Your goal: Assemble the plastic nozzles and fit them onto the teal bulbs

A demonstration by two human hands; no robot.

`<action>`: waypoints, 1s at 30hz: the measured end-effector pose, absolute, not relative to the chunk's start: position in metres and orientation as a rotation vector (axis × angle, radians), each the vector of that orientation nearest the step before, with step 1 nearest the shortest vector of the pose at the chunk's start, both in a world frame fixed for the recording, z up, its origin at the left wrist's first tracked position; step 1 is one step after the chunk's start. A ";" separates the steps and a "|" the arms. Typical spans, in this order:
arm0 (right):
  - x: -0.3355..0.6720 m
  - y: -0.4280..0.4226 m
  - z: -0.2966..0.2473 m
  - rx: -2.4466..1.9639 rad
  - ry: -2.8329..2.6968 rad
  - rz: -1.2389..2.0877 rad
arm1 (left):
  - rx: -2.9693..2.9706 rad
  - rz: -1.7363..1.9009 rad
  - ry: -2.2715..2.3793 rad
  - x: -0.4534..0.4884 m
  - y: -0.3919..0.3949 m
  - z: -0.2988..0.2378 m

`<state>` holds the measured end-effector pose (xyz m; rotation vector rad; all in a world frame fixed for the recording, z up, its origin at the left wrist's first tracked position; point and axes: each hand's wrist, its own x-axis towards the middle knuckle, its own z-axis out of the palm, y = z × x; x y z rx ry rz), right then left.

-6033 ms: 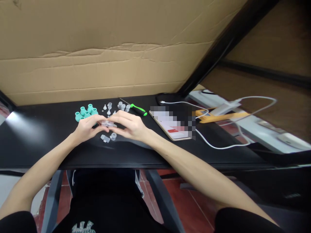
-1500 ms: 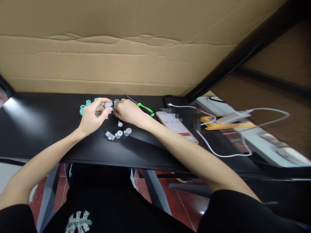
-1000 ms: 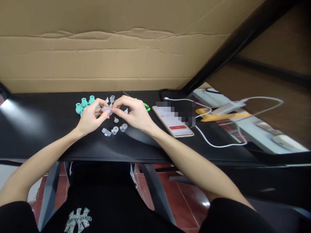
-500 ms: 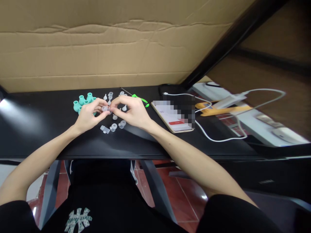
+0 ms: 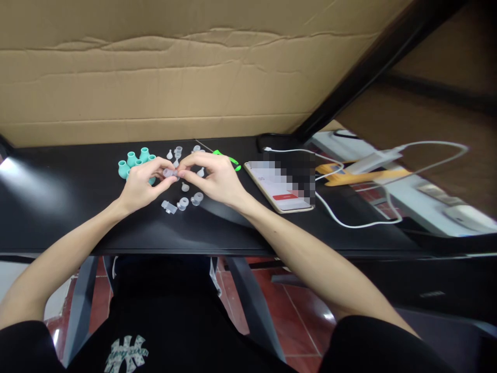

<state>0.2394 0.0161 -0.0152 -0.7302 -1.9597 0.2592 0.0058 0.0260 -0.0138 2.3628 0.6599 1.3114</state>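
Observation:
Between both hands is a small translucent plastic piece (image 5: 169,173), partly covered by fingers. My left hand (image 5: 143,185) pinches it from the left with thumb and fingertips. From the right, my right hand (image 5: 213,176) grips its other end between thumb and index finger; whether a second small part is there I cannot make out. Several teal bulb-shaped pieces (image 5: 123,169) stand just behind my left hand. Around the hands lie clear ring-like pieces (image 5: 198,199), a clear rectangular piece (image 5: 169,207) and small whitish teardrop-shaped pieces (image 5: 185,187).
A bright green-handled tool (image 5: 229,159) lies behind my right hand. Right of it are a phone (image 5: 267,181), a white cable (image 5: 337,224) and a yellow-orange object (image 5: 345,179). A cardboard wall (image 5: 163,98) closes off the back of the black table (image 5: 62,207).
Both hands keep their pinch on the translucent piece, with only a slight shift of the right fingers. The whole view has moved a little; the loose pieces lie as before.

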 end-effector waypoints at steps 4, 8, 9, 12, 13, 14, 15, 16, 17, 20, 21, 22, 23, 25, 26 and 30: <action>0.240 0.015 -0.015 -0.727 -1.987 0.221 | 2.370 1.341 0.664 0.006 0.026 -0.017; 0.240 0.014 -0.018 -0.707 -2.014 0.105 | 2.439 1.376 0.679 0.002 0.025 -0.017; 0.240 0.014 -0.019 -0.692 -2.019 0.082 | 2.459 1.386 0.682 0.001 0.024 -0.016; 0.240 0.015 -0.020 -0.610 -2.007 0.072 | 2.488 1.404 0.641 -0.002 0.023 -0.013; 0.240 0.015 -0.020 -0.580 -1.994 0.094 | 2.488 1.414 0.610 -0.002 0.023 -0.012; 0.239 0.015 -0.019 -0.551 -1.976 0.127 | 2.485 1.424 0.582 -0.002 0.023 -0.012; 0.239 0.015 -0.017 -0.525 -1.955 0.167 | 2.477 1.433 0.556 -0.002 0.023 -0.012; 0.238 0.015 -0.016 -0.505 -1.933 0.210 | 2.458 1.441 0.538 -0.001 0.023 -0.012; 0.237 0.014 -0.015 -0.489 -1.912 0.251 | 2.427 1.445 0.521 0.000 0.022 -0.014; 0.233 0.014 -0.015 -0.472 -1.863 0.333 | 2.289 1.453 0.475 0.001 0.022 -0.017; 0.232 0.014 -0.016 -0.471 -1.856 0.341 | 2.244 1.460 0.466 0.001 0.022 -0.017; 0.231 0.014 -0.018 -0.473 -1.856 0.338 | 2.211 1.468 0.464 0.001 0.022 -0.017; 0.230 0.014 -0.019 -0.480 -1.864 0.325 | 2.195 1.473 0.466 0.001 0.022 -0.017; 0.229 0.014 -0.023 -0.509 -1.886 0.287 | 2.211 1.475 0.481 -0.001 0.022 -0.015; 0.229 0.014 -0.024 -0.526 -1.890 0.275 | 2.237 1.472 0.483 -0.001 0.022 -0.014; 0.229 0.011 -0.026 -0.554 -1.849 0.233 | 2.314 1.469 0.423 -0.001 0.024 -0.012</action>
